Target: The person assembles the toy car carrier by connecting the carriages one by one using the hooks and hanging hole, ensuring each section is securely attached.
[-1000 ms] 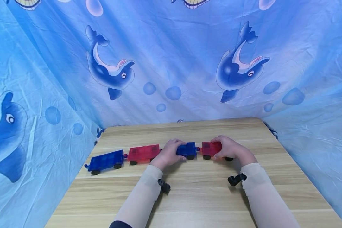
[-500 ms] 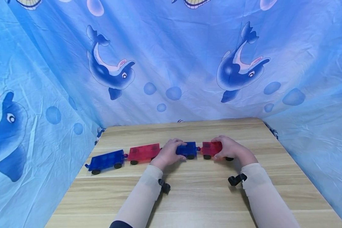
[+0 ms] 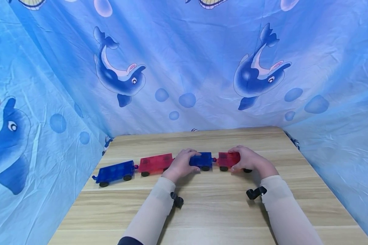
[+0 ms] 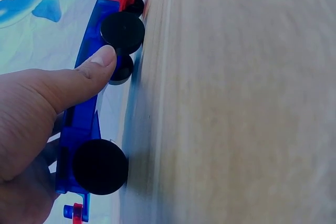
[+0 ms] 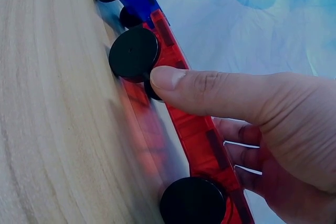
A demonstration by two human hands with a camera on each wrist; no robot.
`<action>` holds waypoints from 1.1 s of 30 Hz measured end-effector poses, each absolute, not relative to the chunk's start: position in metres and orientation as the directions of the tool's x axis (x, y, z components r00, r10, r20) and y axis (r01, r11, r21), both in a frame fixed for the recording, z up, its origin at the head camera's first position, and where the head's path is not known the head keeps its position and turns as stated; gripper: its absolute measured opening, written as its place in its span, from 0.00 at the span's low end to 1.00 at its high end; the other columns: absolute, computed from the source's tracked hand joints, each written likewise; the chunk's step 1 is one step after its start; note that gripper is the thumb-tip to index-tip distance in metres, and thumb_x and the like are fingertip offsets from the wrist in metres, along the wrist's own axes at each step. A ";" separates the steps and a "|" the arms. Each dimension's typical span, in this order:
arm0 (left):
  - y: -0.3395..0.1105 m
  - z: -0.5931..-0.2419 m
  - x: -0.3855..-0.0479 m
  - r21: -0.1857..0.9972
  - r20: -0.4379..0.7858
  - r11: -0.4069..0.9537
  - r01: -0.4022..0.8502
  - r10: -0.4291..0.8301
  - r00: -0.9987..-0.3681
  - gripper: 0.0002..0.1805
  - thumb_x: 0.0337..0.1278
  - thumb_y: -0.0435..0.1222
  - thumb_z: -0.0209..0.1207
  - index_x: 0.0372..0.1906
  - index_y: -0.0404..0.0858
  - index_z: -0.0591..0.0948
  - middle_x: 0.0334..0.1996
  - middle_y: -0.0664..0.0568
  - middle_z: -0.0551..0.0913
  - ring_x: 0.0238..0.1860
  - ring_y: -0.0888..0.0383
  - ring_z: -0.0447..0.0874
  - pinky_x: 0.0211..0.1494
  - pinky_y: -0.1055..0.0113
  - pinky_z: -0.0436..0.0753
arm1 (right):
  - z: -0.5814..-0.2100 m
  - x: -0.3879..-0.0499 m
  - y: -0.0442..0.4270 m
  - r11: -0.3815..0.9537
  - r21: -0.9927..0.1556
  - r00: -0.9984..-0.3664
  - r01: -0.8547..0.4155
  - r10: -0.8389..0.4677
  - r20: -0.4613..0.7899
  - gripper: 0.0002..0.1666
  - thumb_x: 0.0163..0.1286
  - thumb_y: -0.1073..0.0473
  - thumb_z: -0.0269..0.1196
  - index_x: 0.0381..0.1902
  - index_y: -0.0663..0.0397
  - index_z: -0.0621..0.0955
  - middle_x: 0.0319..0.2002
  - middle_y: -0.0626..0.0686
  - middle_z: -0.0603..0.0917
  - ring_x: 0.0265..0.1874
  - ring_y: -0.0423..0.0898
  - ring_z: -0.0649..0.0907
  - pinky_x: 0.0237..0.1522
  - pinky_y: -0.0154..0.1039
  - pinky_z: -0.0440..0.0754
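Four-wheeled toy train cars of clear plastic stand in a row on the wooden table (image 3: 211, 211), linked end to end. My left hand (image 3: 182, 165) grips a blue car (image 3: 205, 160) from above, covering its left end; in the left wrist view the thumb lies along its side, by a black wheel (image 4: 101, 167). My right hand (image 3: 248, 159) holds the red car (image 3: 226, 160) at the right end of the row, thumb on the near side and fingers on the far side. The hitch (image 3: 214, 160) between these two cars shows joined.
Left of my left hand stand another red car (image 3: 155, 164) and, at the far left, another blue car (image 3: 116, 172) with a free hook. A blue dolphin-print curtain (image 3: 187, 68) closes off the table's back and sides. Each forearm carries a small black camera (image 3: 178, 200).
The row of cars has shifted only very slightly in the picture, along with the background. Both hands keep the same hold.
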State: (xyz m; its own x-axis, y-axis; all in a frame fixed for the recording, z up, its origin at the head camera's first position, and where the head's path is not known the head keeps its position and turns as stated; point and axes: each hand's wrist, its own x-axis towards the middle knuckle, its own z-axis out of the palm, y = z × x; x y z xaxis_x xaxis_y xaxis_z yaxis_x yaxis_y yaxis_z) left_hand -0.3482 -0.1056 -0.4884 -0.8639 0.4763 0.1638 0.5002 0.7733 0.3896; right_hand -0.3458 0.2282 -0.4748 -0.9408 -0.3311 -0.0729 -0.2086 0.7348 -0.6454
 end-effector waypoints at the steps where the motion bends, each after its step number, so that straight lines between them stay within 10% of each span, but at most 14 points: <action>1: -0.106 -0.488 -0.348 0.391 0.164 0.773 0.500 0.476 -0.864 0.37 0.55 0.51 0.77 0.71 0.53 0.79 0.70 0.55 0.75 0.75 0.50 0.67 0.81 0.49 0.59 | -0.475 -0.346 0.228 0.734 -0.647 -0.941 -0.208 -0.331 -0.073 0.51 0.49 0.55 0.86 0.71 0.53 0.77 0.60 0.57 0.77 0.53 0.56 0.80 0.52 0.53 0.84; 33: -0.106 -0.488 -0.348 0.391 0.162 0.767 0.509 0.487 -0.858 0.39 0.55 0.50 0.77 0.73 0.52 0.77 0.72 0.52 0.73 0.76 0.47 0.65 0.80 0.46 0.60 | -0.473 -0.344 0.229 0.716 -0.669 -0.940 -0.201 -0.334 -0.074 0.53 0.48 0.56 0.86 0.72 0.56 0.75 0.61 0.58 0.79 0.54 0.56 0.81 0.54 0.54 0.84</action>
State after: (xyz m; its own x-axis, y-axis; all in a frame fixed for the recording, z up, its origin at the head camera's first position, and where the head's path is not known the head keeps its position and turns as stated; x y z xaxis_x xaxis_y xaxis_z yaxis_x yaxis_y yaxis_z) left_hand -0.3480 -0.1065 -0.4885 -0.8581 0.4875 0.1615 0.5092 0.7669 0.3905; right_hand -0.3438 0.2291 -0.4734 -0.9398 -0.3336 -0.0744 -0.2011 0.7156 -0.6689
